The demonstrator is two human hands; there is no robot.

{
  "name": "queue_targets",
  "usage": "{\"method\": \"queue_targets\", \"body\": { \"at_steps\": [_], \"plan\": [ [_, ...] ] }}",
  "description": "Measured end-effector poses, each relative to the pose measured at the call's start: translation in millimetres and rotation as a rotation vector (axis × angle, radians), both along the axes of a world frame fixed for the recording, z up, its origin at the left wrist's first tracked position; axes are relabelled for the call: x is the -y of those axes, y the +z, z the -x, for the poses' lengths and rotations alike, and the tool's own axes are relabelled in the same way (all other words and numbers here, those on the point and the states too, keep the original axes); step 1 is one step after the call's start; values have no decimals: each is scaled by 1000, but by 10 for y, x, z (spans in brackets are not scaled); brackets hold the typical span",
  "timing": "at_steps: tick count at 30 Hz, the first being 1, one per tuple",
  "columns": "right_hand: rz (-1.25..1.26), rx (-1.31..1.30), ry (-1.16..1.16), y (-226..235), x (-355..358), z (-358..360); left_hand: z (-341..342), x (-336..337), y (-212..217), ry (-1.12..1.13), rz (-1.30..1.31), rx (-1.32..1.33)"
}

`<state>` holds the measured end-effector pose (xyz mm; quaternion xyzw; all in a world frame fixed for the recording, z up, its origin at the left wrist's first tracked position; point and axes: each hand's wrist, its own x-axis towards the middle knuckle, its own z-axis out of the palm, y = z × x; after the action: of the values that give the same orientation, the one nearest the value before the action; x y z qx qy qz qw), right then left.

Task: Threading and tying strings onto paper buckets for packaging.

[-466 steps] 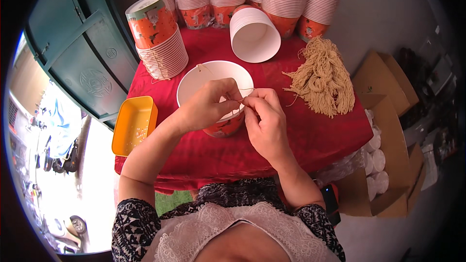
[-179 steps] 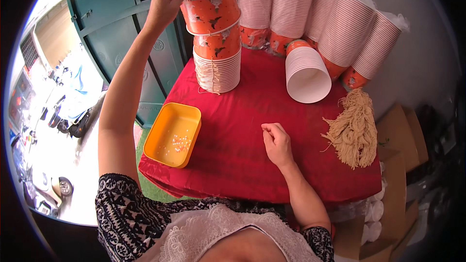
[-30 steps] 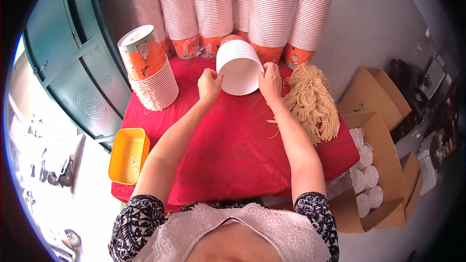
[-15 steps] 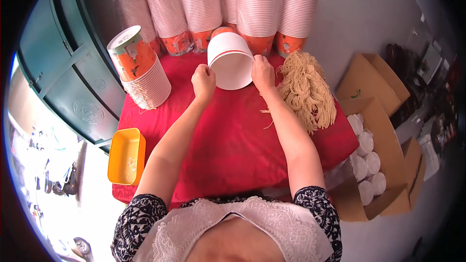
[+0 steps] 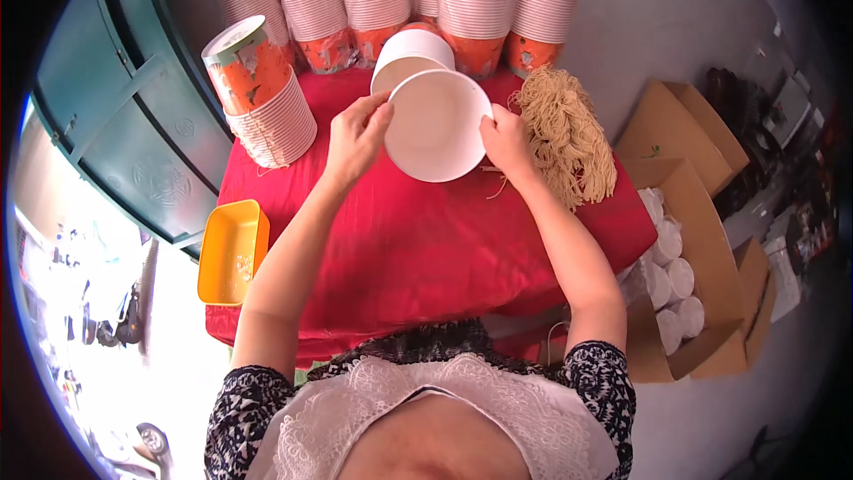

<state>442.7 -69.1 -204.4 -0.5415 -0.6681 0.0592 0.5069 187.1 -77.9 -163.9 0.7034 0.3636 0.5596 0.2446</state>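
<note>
A white paper tub [image 5: 440,129] is tipped with its open mouth toward me, in front of a short lying stack of paper tubs [image 5: 413,58]. My right hand [image 5: 509,144] grips its rim on the right, thumb at the edge. At its left rim is my left hand [image 5: 355,144], thumb and fingers closed on the edge. The inside of the held tub looks bare; its outer wall is hidden. Beside my right hand lies a heap of beige strings [image 5: 564,138] on the red tablecloth [image 5: 400,249].
Tall wrapped stacks of orange-patterned tubs [image 5: 480,0] line the back. An upright tub stack [image 5: 271,116], topped by an inverted tub, stands at left. A yellow plastic bin [image 5: 233,253] sits at the left edge. On the right, a cardboard box [image 5: 711,244] holds several white rolls.
One tub has come off the front of the lying stack and moved toward me between both hands. The stack stays behind it. The whole view has shifted slightly.
</note>
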Motion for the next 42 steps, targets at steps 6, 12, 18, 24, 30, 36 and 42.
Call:
{"method": "queue_targets", "body": {
  "at_steps": [6, 12, 18, 24, 30, 36, 42],
  "plan": [
    [186, -321, 211, 84, 319, -175, 317, 692, 307, -323, 18, -251],
    [546, -620, 457, 218, 674, 35, 305, 1102, 36, -7, -150, -610],
    [807, -744, 570, 17, 943, 396, 312, 1344, 153, 204, -208, -704],
    [-44, 93, 207, -46, 1043, 494, 342, 1320, 75, 238, -231, -815],
    [-31, 163, 312, 116, 1042, 715, 345, 1280, -25, 338, -230, -830],
    [-100, 296, 267, -12, 1007, 689, 325, 1252, -90, 368, -241, -864],
    [-212, 458, 226, -9, 1018, 692, 279, 1260, -112, 360, -230, -874]
  ]
}}
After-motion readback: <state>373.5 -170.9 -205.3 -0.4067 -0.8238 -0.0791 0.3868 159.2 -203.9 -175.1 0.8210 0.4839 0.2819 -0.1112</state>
